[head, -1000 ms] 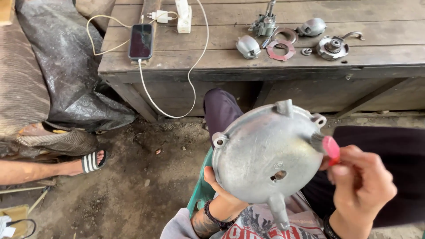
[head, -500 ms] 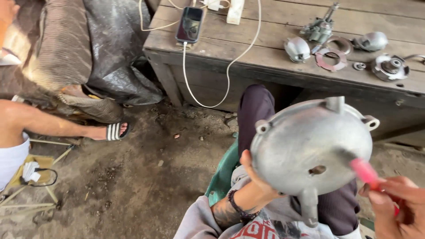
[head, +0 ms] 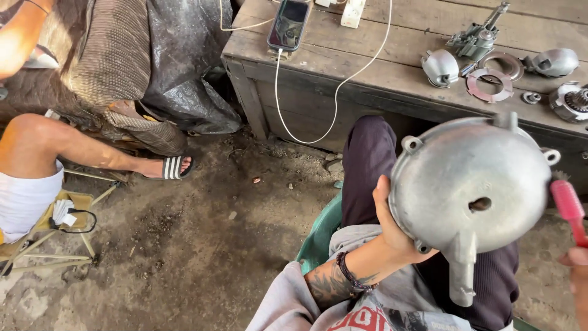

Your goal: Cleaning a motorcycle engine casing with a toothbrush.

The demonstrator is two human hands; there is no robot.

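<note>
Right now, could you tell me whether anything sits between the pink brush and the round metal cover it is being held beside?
Nothing visible does. The pink brush in the right hand is just off the right rim of the metal cover, with only open air between them. The left hand grips the cover's opposite edge.

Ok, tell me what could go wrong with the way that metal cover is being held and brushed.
The left hand grips the round metal cover only at its edge, over the lap, so it could slip and fall onto the legs or the dirt floor. The right hand holds the pink brush right at the picture's edge; a stroke might flick grit toward the face.
</note>
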